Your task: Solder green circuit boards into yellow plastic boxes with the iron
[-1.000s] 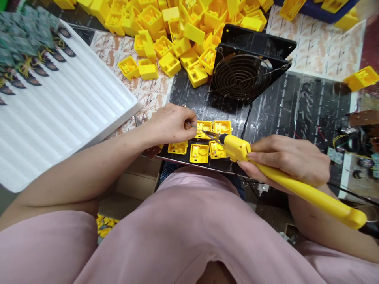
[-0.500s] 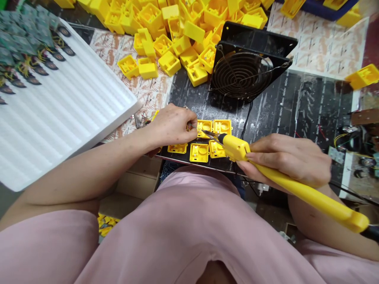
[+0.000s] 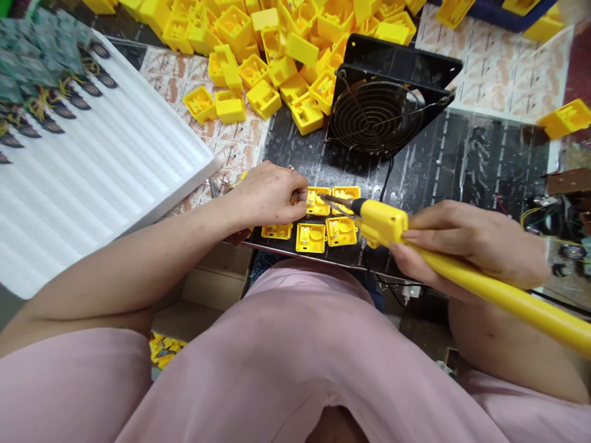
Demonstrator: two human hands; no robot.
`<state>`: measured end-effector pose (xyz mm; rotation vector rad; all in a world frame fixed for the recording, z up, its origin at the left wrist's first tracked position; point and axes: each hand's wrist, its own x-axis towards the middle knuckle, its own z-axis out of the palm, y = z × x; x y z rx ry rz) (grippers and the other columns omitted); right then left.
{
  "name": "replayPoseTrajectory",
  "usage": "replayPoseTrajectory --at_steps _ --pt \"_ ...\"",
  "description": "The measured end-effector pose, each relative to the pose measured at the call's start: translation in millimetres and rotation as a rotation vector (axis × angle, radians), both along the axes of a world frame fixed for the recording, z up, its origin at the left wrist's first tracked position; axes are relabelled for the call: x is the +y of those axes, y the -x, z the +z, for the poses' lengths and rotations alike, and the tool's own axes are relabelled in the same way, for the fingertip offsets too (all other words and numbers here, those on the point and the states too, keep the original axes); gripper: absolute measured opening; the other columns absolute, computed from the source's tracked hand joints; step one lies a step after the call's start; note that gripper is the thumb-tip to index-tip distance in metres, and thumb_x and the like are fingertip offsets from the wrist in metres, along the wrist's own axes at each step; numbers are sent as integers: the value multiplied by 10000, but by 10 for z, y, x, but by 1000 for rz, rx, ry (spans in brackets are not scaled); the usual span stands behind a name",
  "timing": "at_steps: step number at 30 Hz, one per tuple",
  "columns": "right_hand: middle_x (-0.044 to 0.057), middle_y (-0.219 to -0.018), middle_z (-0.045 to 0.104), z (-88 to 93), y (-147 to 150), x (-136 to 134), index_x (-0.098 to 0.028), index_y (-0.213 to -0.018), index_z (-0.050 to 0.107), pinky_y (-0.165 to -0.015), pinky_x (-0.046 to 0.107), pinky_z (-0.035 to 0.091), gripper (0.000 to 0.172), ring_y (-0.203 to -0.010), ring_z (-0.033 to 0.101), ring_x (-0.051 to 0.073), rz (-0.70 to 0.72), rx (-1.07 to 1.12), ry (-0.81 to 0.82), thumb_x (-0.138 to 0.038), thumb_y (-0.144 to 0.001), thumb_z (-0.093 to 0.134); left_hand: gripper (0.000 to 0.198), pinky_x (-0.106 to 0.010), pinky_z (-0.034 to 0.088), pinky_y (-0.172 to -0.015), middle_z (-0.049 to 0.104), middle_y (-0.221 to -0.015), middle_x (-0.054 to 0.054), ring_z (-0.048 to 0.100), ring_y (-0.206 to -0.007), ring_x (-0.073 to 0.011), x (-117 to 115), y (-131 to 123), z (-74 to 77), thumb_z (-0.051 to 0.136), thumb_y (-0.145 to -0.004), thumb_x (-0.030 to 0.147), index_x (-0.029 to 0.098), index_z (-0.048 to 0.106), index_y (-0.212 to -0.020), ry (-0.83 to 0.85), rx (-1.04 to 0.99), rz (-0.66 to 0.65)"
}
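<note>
Rightward and slightly up shifts the right hand with its yellow soldering iron, whose handle now runs off the picture's right edge.

That hand is closed around the iron's shaft just behind the blocky head, and the metal tip reaches left onto the near-left housing of the upper pair. The left hand rests at the same housing with thumb and fingertips pinched together; what they pinch is too small to tell. Five small yellow housings lie open side up in two rows on the black worktop, close to its near edge. Behind them stands a tilted black fan, with a heap of yellow housings beyond and a white ribbed tray to the left.
</note>
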<state>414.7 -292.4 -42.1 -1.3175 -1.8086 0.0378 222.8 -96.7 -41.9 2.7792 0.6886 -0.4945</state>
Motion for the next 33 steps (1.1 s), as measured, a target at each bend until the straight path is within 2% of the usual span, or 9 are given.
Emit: replayPoseTrajectory --at_steps 4,8,10,14,16,20,22,27,33 --pt "-26 -721 756 -82 -25 -80 -278 -943 752 -518 250 603 82 -592 725 152 -28 69 -50 -230 -908 809 289 -358 504 -838 789 -896 -70 761 -924 -282 -22 21 -8 531 -874 284 175 777 -978 -21 3 -5" --pt "1 -1032 833 -173 41 -203 -327 -1254 751 -647 322 664 484 -738 788 203 -256 116 -31 -202 -811 902 326 -395 508 -883 787 -963 -103 755 -1005 -317 -51 36 -21 510 -901 312 162 772 -1026 -46 19 -10" --pt "8 -1042 834 -198 92 -231 -323 -1257 751 -651 330 669 495 -757 795 213 -297 162 -47 -214 -803 914 323 -397 505 -877 781 -963 -107 749 -1007 -317 -61 33 -29 506 -898 307 163 770 -1015 -51 19 -14" --pt "-16 -812 801 -220 166 -174 -285 -1062 761 -491 284 612 316 -642 762 192 -210 217 -147 -170 -804 901 303 -399 496 -856 767 -949 -111 735 -984 -313 -79 26 -37 513 -890 310 168 764 -983 -71 1 -29" --pt "-25 -763 783 -236 177 -153 -286 -1042 755 -464 279 598 290 -599 745 186 -187 194 -161 -172 -814 893 299 -406 493 -865 763 -951 -113 726 -993 -316 -89 43 -37 510 -895 317 173 759 -977 -85 -7 -37" --pt "19 -933 826 -280 184 -225 -295 -1304 727 -543 337 643 479 -670 778 228 -307 150 -51 -237 -854 877 338 -425 488 -974 766 -1016 -102 697 -1057 -314 -79 148 -47 540 -901 409 196 739 -1071 -103 -130 -24" --pt "35 -1000 830 -292 197 -265 -299 -1346 717 -582 367 655 492 -711 789 249 -385 149 -20 -245 -877 856 361 -431 468 -1052 773 -1051 -87 689 -1071 -295 -53 210 -64 539 -912 436 208 727 -1121 -77 -212 17" --pt "30 -903 822 -315 239 -192 -260 -1206 742 -544 329 655 378 -661 771 219 -288 142 -115 -216 -851 867 322 -452 379 -1167 786 -975 -46 694 -1002 -243 19 241 -133 446 -977 343 233 748 -995 -18 -271 49" --pt "-23 -737 771 -312 260 -98 -241 -950 700 -496 252 629 225 -597 753 177 -193 134 -173 -132 -826 853 302 -459 394 -1094 771 -935 -57 686 -958 -248 27 159 -153 474 -944 325 218 757 -943 -92 -244 33"
